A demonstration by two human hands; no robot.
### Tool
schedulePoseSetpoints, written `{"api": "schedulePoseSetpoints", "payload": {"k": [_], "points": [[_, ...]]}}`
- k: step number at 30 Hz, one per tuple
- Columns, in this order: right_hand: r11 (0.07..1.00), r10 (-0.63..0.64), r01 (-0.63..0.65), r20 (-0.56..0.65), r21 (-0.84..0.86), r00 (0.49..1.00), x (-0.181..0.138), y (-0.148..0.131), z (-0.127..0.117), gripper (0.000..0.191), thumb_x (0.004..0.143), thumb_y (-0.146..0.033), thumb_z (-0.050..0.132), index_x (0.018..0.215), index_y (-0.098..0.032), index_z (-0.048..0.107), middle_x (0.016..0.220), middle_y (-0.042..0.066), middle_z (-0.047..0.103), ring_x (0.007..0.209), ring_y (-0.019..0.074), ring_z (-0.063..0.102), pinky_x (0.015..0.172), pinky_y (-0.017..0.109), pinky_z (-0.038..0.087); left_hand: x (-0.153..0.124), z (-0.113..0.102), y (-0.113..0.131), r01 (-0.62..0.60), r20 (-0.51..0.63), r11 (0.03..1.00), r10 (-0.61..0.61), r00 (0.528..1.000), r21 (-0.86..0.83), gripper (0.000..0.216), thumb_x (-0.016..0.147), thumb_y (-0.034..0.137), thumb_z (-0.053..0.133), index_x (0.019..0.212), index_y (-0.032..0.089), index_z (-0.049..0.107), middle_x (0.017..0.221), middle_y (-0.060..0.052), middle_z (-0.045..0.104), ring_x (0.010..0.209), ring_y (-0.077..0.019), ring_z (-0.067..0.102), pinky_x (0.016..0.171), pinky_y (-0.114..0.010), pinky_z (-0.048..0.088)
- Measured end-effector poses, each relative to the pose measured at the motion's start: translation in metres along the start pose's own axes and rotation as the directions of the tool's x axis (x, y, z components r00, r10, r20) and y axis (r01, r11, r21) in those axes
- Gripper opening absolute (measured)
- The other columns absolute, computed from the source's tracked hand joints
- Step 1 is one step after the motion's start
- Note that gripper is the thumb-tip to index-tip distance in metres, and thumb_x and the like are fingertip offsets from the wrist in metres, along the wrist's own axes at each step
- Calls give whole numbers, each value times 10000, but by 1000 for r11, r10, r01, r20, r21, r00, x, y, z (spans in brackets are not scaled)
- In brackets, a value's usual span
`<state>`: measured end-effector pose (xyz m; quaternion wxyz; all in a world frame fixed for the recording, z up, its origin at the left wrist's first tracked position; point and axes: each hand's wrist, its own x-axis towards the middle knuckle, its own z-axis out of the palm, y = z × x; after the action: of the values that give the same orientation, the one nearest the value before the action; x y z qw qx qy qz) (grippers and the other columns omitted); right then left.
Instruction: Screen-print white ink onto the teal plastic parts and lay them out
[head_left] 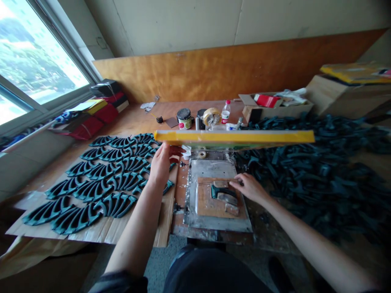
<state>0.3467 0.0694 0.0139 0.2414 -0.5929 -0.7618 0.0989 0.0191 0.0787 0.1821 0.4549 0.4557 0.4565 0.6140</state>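
Note:
My left hand (160, 165) is closed on the left end of a long flat frame with a yellow taped edge (235, 136), held raised and seen nearly edge-on. It looks like a screen-printing frame. Below it, a dark green curved plastic handle (226, 191) lies on a brown wooden block (203, 205), among small raised blocks. The wooden block sits on a grey metal plate (218, 224). At the handle's upper right end is my right hand (246, 185), its fingers pinched together and seemingly touching the handle.
Rows of similar handles (91, 191) lie on cardboard (166, 228) at left. A large heap of dark pieces (311, 175) fills the right. Behind stand a paint can (184, 118), a tape roll (211, 118), a bottle (226, 112) and an open carton (284, 110).

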Motion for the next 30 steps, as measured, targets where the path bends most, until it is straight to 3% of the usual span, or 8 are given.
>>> {"api": "schedulePoseSetpoints", "payload": {"k": [5, 7, 9, 11, 15, 20, 24, 30], "points": [[984, 60, -30, 169, -175, 984, -20, -31, 40, 170, 878, -331, 548, 785, -189, 544, 848, 90, 634, 818, 217, 600, 706, 305, 435, -16, 11, -17, -39, -152, 997, 30, 988, -61, 507, 839, 630, 496, 1023, 172, 612, 813, -53, 714, 661, -128, 640, 525, -188, 448], [987, 131, -116, 134, -110, 982, -24, -48, 39, 159, 916, -301, 487, 800, -197, 515, 782, 70, 627, 730, 193, 594, 655, 288, 426, -53, 13, -49, 142, -86, 989, -145, 986, -35, 525, 814, 627, 543, 1022, 152, 624, 791, -71, 713, 610, -130, 628, 499, -195, 449], [991, 132, -132, 2, -10, 991, -34, -73, 39, 177, 941, -314, 447, 814, -203, 499, 774, 59, 615, 717, 188, 587, 654, 290, 437, -97, 17, -86, 506, 176, 859, -512, 841, 79, 590, 743, 649, 616, 993, 116, 651, 827, -136, 722, 640, -187, 657, 475, -231, 462], [999, 8, -3, -111, 51, 994, -47, -103, 42, 159, 948, -302, 443, 838, -203, 504, 824, 62, 612, 786, 200, 586, 717, 317, 462, -134, 22, -115, 652, 221, 756, -647, 730, 56, 599, 735, 664, 613, 1017, 136, 647, 961, -159, 719, 804, -238, 685, 545, -264, 510], [902, -417, 416, -13, 114, 909, -52, -123, 44, 107, 918, -207, 492, 996, -204, 565, 962, 58, 634, 947, 201, 577, 859, 351, 473, -154, 7, -138, 671, 70, 731, -668, 740, -120, 550, 765, 648, 585, 991, 147, 614, 979, -127, 712, 851, -229, 681, 629, -286, 525], [994, -109, 109, -171, -5, 979, -18, 11, 3, 291, 854, -165, 380, 982, -234, 633, 1026, 105, 644, 1022, 259, 591, 901, 439, 485, -133, -100, -146, 576, -338, 805, -507, 793, 144, 575, 787, 696, 466, 953, 156, 573, 881, -110, 722, 728, -209, 687, 603, -280, 506], [991, -51, 82, -267, 107, 962, -3, 151, 7, 155, 700, -270, 527, 787, -346, 629, 899, 134, 633, 1085, 377, 557, 994, 644, 322, -151, -190, -155, 700, -571, 436, -406, 713, 565, 596, 915, 603, 162, 979, 168, 564, 859, -105, 728, 724, -201, 703, 616, -284, 512], [992, -20, 57, -298, 115, 954, -6, 224, 31, 182, 698, -541, 553, 765, -382, 611, 848, 171, 620, 1051, 420, 546, 872, 720, 293, -166, -212, -173, 654, -590, 71, -366, 720, 753, 482, 954, 431, 266, 1008, 139, 646, 1057, -201, 697, 997, -287, 678, 786, -347, 489]]}}
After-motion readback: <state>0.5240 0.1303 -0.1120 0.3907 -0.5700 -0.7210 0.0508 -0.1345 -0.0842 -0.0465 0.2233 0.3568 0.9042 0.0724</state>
